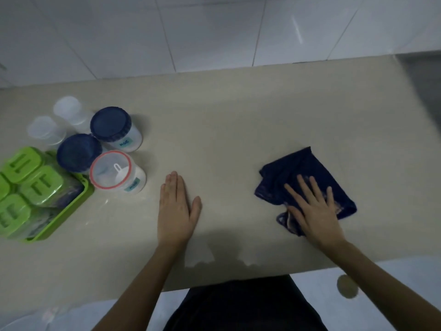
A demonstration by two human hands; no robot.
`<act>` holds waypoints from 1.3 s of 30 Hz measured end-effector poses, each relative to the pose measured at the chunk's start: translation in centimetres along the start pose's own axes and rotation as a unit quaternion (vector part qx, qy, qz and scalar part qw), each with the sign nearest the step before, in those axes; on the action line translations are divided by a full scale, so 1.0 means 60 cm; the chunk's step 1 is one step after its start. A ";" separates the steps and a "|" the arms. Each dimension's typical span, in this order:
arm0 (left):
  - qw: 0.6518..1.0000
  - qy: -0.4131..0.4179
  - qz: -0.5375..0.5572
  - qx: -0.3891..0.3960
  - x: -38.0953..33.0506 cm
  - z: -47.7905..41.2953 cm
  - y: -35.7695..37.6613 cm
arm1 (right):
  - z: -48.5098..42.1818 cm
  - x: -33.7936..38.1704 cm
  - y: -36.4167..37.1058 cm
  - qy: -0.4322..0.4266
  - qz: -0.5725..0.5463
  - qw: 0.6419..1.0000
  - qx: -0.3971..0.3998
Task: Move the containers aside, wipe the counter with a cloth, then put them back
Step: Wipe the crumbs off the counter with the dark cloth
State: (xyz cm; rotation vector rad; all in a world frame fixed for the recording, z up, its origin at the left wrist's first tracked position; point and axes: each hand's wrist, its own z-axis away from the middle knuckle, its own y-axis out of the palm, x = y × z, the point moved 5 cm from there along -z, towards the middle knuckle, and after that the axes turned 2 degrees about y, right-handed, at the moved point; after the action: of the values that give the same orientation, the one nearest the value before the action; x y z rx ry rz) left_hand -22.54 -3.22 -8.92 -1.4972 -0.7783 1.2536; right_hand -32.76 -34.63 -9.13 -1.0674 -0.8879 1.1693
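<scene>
A dark blue cloth (296, 173) lies crumpled on the beige counter (226, 130) at the right. My right hand (312, 209) presses flat on its near part, fingers spread. My left hand (177, 209) rests flat on the bare counter at the centre, holding nothing. The containers stand grouped at the left: two blue-lidded jars (111, 124) (78, 152), a red-rimmed clear jar (117, 172) with a white scoop inside, and two clear plastic tubs (68, 108) (44, 129).
A green tray (71, 209) with several green-lidded boxes (40, 185) sits at the far left. White wall tiles (214, 32) rise behind the counter. The counter's front edge runs just before my body, with pale floor below.
</scene>
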 end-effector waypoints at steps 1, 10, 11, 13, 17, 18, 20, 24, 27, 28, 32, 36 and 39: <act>1.000 0.001 0.001 0.000 -0.002 0.000 0.000 | 0.003 0.011 0.000 0.014 0.006 1.000 -0.006; 1.000 0.002 -0.007 0.013 0.001 0.003 0.004 | -0.038 0.267 -0.002 -0.145 0.016 0.987 -0.072; 1.000 0.001 -0.006 0.011 0.000 0.002 0.003 | -0.036 0.249 -0.003 -0.152 0.012 0.986 -0.073; 1.000 -0.003 0.001 0.008 -0.001 0.002 0.001 | -0.025 0.188 -0.007 -0.163 0.017 0.984 -0.067; 1.000 -0.002 0.014 0.007 -0.002 0.002 -0.002 | -0.017 0.085 -0.043 -0.155 0.033 0.987 -0.028; 1.000 -0.002 0.015 0.005 -0.002 0.002 -0.002 | -0.028 0.084 -0.047 -0.175 0.046 0.983 -0.022; 1.000 -0.003 0.017 0.002 -0.002 0.002 -0.002 | -0.055 0.111 -0.044 -0.243 0.063 0.968 -0.011; 1.000 -0.002 0.017 0.001 -0.001 -0.002 0.001 | -0.120 0.200 -0.032 -0.259 0.030 0.965 -0.036; 1.000 0.002 0.024 0.002 0.000 -0.003 -0.001 | -0.154 0.254 -0.040 -0.179 -0.020 0.982 -0.052; 1.000 0.002 0.024 0.000 0.001 -0.004 -0.001 | -0.159 0.257 -0.041 -0.172 -0.035 0.983 -0.051; 1.000 -0.001 0.025 -0.001 0.006 -0.003 0.001 | -0.163 0.135 -0.043 -0.143 -0.076 0.986 -0.048; 1.000 0.004 0.013 -0.002 0.006 -0.007 0.008 | -0.169 0.013 -0.055 -0.003 -0.094 0.994 -0.051; 1.000 0.005 0.008 -0.003 0.006 -0.006 0.009 | -0.164 0.072 -0.049 0.020 -0.077 0.994 -0.071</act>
State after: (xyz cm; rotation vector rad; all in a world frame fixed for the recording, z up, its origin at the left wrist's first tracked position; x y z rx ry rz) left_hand -22.17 -3.16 -9.58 -1.5165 -0.7650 1.2567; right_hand -21.88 -32.33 -8.99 -1.1123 -1.0165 0.9650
